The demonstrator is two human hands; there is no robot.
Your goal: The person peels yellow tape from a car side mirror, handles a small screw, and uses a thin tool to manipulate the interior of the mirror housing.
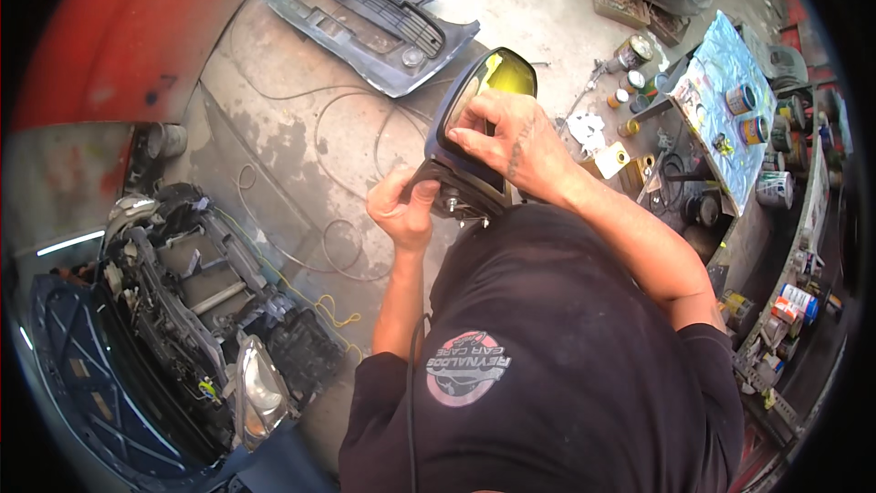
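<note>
A car side mirror (442, 108) with a dark blue housing is held up in front of my body, its glass facing me and shining yellow at the top. My left hand (400, 208) grips the mirror's black base on the left, with the thumb on the near side. Bolts stick out of the bottom of that base. Across the glass reaches my right hand (522, 141), fingers curled and thumb pressed in near the glass's left edge. Whatever its fingertips may pinch is too small to make out.
A car bumper (365, 27) lies on the floor ahead. At left stand a red car panel (119, 36) and an opened car front with a headlight (260, 388). Hoses (319, 141) trail over the concrete. Right, paint cans (741, 99) stand on a covered table (716, 64).
</note>
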